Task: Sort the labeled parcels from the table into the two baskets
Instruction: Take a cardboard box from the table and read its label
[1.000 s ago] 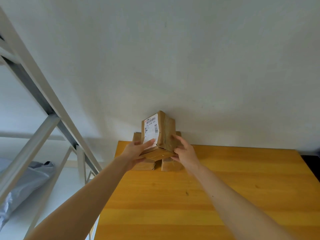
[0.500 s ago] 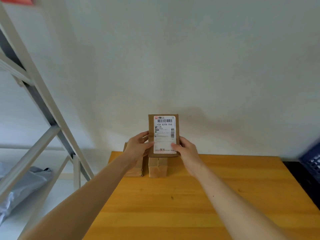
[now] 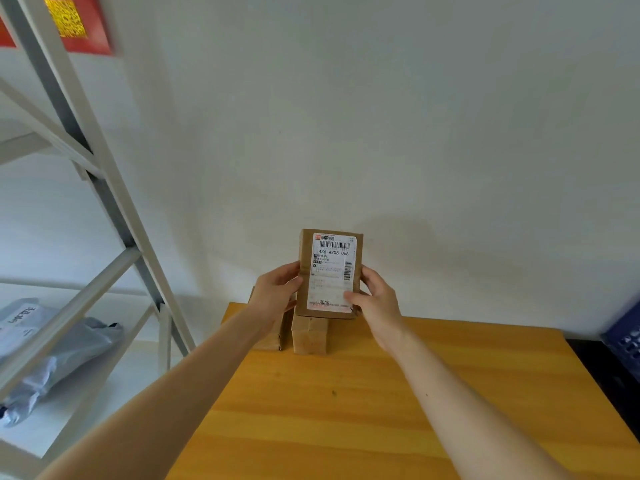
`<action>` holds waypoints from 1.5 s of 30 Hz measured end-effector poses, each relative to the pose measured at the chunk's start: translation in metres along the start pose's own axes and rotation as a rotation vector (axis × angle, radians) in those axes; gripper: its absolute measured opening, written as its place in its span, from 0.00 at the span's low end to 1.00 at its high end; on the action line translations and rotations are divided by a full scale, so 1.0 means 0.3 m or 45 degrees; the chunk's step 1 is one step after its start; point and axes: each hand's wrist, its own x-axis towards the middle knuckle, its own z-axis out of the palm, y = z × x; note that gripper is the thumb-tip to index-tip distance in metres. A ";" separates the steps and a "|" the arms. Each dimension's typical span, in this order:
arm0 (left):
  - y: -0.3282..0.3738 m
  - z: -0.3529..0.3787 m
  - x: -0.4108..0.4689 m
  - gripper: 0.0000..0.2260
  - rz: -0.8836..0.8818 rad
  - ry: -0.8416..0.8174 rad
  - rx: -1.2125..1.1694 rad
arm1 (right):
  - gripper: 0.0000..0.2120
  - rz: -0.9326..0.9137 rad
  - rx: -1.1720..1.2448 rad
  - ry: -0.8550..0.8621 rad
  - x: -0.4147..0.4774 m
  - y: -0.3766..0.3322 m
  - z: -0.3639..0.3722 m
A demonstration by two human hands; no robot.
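**A:** The parcel (image 3: 329,271) has turned. A second ago it sat tilted and corner-on; now it stands upright with its label (image 3: 333,268) square to the camera.

**B:** And the hands?

**A:** The left hand (image 3: 277,289) grips the left edge, thumb on the front face and fingers curled behind. The right hand (image 3: 375,299) pinches the lower right corner, thumb tip on the label. The parcel is lifted, just above the two boxes (image 3: 310,336) that stand at the table's (image 3: 346,410) far edge, near its far left corner.

**B:** Then this is the reading step, I'd say. Slide that right thumb off the print, hold steady, read the code, and only then choose a side.

**A:** Room to move?

**B:** Rightward along the far edge looks best. A blue basket (image 3: 627,337) shows just past the table's right edge, an easy sweep. The rack (image 3: 104,188) crowds the left edge, with a grey bag (image 3: 52,351) on its shelf. The second basket isn't in view.
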 end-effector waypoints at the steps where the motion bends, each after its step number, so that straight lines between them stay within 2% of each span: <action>1: 0.001 0.001 -0.008 0.15 0.015 0.005 -0.003 | 0.25 -0.010 -0.004 0.003 -0.009 -0.005 0.001; 7: 0.022 0.004 -0.023 0.15 0.038 -0.050 0.038 | 0.24 -0.029 -0.002 0.054 -0.053 -0.023 -0.004; 21: -0.042 0.079 -0.055 0.15 0.056 -0.455 0.029 | 0.25 0.005 -0.060 0.441 -0.288 -0.010 -0.058; 35: -0.115 0.504 -0.363 0.13 0.063 -0.981 0.067 | 0.22 0.067 -0.108 0.903 -0.797 -0.016 -0.371; 38: -0.118 0.612 -0.454 0.12 0.070 -1.050 0.095 | 0.20 0.068 -0.104 0.966 -0.901 -0.022 -0.459; 45: -0.132 0.891 -0.727 0.13 0.085 -1.130 0.154 | 0.24 0.046 -0.067 1.113 -1.179 -0.014 -0.718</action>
